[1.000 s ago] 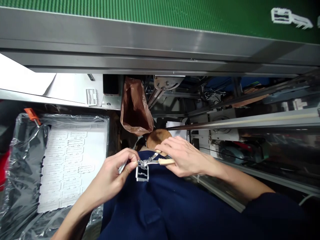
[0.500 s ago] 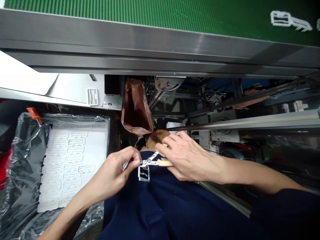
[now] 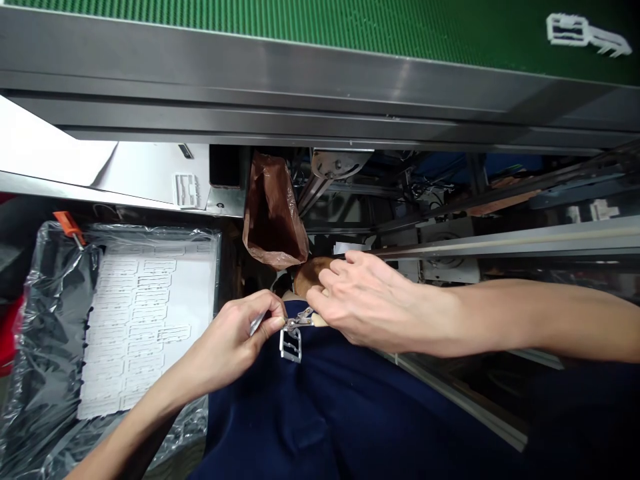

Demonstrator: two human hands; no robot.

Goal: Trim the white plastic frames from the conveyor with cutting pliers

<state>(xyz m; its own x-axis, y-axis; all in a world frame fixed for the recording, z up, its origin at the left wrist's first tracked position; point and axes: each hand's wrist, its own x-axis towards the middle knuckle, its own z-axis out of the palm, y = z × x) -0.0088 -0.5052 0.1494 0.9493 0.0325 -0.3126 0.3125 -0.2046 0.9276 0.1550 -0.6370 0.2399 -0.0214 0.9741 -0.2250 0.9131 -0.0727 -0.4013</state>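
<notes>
Between thumb and fingers, my left hand (image 3: pixel 247 333) pinches a white plastic part (image 3: pixel 291 345), whose frame-like end hangs below the fingertips over the dark blue clothing. My right hand (image 3: pixel 367 303) is wrapped round the pale handles of small metal pliers or cutters (image 3: pixel 299 321). The tool's jaws meet the part right beside my left fingertips; the exact contact is too small to tell. Fingers hide most of the handles and the part's upper end.
Ahead runs a green ribbed conveyor (image 3: pixel 280 23) with a white part (image 3: pixel 587 33) at right. A brown bag (image 3: pixel 275 213) hangs in the middle. At left, a plastic-lined tray (image 3: pixel 60 300) holds rows of white parts; another part (image 3: pixel 185 191) lies on the white shelf.
My right hand has closed further round the tool and its handles have come together. The white part on the conveyor sits slightly further right and up in view.
</notes>
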